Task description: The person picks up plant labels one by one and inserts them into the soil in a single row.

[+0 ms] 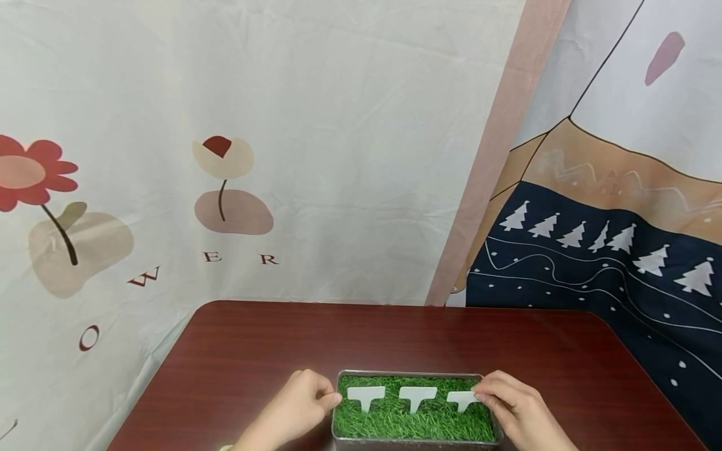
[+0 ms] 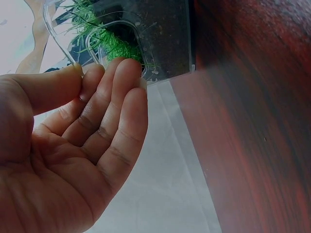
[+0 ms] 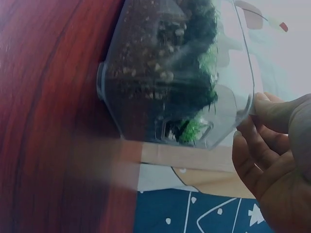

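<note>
A clear plastic box (image 1: 417, 443) of green artificial grass (image 1: 395, 427) stands at the front of the table. Three white T-shaped plant labels stand in a row in the grass: a left label (image 1: 366, 393), a middle label (image 1: 417, 393) and a right label (image 1: 459, 398). My right hand (image 1: 521, 407) pinches the right label at its outer end, by the box's right rim. At the left rim, my left hand (image 1: 301, 401) pinches the edge between thumb and index finger. In the left wrist view the other fingers of the left hand (image 2: 92, 131) lie loosely bent beside the box wall.
The dark red wooden table (image 1: 271, 338) extends behind and beside the box. A printed cloth (image 1: 350, 156) with flowers and letters hangs behind it. Through the box wall in the right wrist view, brown pebbly soil (image 3: 141, 68) shows under the grass.
</note>
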`<state>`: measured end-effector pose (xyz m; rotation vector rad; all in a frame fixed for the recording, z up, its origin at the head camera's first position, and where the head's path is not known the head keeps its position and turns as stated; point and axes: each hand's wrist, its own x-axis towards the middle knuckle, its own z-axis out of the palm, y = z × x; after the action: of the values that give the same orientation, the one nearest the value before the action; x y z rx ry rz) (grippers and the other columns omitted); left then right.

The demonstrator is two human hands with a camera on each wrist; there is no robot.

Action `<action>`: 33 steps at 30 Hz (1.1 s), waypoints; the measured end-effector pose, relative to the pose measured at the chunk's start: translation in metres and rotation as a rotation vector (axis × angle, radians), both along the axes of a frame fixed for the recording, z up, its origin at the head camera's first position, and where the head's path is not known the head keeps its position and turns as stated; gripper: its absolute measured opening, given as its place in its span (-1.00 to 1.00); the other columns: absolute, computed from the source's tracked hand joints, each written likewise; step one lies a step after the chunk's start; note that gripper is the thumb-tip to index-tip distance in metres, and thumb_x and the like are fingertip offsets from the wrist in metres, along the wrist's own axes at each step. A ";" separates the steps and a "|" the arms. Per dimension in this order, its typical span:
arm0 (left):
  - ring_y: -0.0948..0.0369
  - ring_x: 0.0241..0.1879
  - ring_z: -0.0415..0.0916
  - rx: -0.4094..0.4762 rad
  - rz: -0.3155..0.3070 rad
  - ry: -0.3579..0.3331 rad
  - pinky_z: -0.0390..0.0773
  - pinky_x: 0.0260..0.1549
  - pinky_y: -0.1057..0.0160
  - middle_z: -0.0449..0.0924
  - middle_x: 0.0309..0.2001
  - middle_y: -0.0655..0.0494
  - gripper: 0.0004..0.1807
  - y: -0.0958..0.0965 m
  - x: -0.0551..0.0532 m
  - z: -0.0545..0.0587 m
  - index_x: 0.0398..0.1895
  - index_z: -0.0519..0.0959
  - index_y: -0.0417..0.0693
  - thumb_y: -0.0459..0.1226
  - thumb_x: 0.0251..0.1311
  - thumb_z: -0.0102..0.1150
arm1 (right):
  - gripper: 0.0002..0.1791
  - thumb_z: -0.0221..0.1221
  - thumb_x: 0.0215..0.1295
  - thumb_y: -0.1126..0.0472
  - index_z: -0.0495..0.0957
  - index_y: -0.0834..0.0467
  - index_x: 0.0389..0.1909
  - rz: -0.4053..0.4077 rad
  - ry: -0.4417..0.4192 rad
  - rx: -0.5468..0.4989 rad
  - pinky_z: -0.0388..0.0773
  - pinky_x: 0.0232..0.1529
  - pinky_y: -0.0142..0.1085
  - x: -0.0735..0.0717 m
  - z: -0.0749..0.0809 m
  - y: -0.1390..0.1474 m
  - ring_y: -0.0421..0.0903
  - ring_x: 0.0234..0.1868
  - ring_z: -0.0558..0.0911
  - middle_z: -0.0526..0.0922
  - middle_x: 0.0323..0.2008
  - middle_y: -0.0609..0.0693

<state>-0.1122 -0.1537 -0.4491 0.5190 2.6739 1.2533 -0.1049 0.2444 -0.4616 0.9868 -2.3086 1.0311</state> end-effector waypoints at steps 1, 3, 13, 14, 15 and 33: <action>0.39 -0.67 0.27 0.000 0.000 -0.002 0.40 -0.59 0.30 0.50 -0.66 0.36 -0.69 0.000 0.000 0.000 -0.62 0.61 0.08 -0.26 0.33 0.33 | -0.37 0.35 -0.03 0.74 0.67 0.00 -0.10 0.004 -0.005 0.004 0.39 -0.41 -0.54 0.000 0.000 -0.001 -0.30 -0.35 0.55 0.64 -0.18 -0.17; 0.39 -0.67 0.27 -0.002 0.001 -0.002 0.40 -0.59 0.30 0.50 -0.66 0.36 -0.69 0.001 0.000 0.000 -0.62 0.61 0.08 -0.26 0.34 0.33 | -0.38 0.35 -0.03 0.74 0.67 0.00 -0.10 0.005 -0.011 0.010 0.38 -0.41 -0.54 0.001 -0.002 -0.001 -0.30 -0.35 0.54 0.64 -0.18 -0.17; 0.38 -0.67 0.28 -0.003 0.002 0.000 0.40 -0.58 0.29 0.50 -0.66 0.38 -0.68 0.000 0.000 -0.001 -0.63 0.60 0.10 -0.26 0.34 0.33 | -0.41 0.38 -0.04 0.70 0.68 -0.01 -0.13 -0.046 0.045 0.013 0.40 -0.39 -0.56 0.000 -0.004 -0.001 -0.30 -0.34 0.58 0.65 -0.21 -0.17; 0.38 -0.67 0.27 -0.002 0.002 0.000 0.40 -0.58 0.29 0.50 -0.66 0.37 -0.68 0.000 0.000 -0.002 -0.63 0.60 0.10 -0.26 0.34 0.33 | -0.41 0.38 -0.04 0.70 0.68 -0.01 -0.13 -0.048 0.045 0.014 0.40 -0.40 -0.56 0.000 -0.004 -0.002 -0.31 -0.34 0.58 0.65 -0.21 -0.17; 0.38 -0.67 0.27 -0.001 0.002 -0.001 0.40 -0.59 0.29 0.50 -0.66 0.37 -0.68 0.000 0.000 -0.002 -0.63 0.60 0.10 -0.26 0.34 0.33 | -0.41 0.38 -0.04 0.71 0.68 -0.01 -0.13 -0.051 0.044 0.013 0.40 -0.40 -0.56 0.000 -0.004 -0.002 -0.32 -0.34 0.57 0.65 -0.21 -0.17; 0.39 -0.67 0.27 -0.007 -0.002 0.007 0.40 -0.57 0.29 0.49 -0.67 0.38 -0.67 0.000 0.000 -0.002 -0.64 0.60 0.11 -0.25 0.34 0.33 | -0.55 0.36 0.10 0.63 0.69 0.04 -0.15 -0.164 -0.019 0.001 0.44 -0.33 -0.58 0.005 0.003 -0.001 -0.33 -0.29 0.60 0.65 -0.22 -0.18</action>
<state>-0.1126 -0.1540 -0.4506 0.5262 2.6819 1.2436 -0.0999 0.2431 -0.4581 0.7763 -2.3607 0.9768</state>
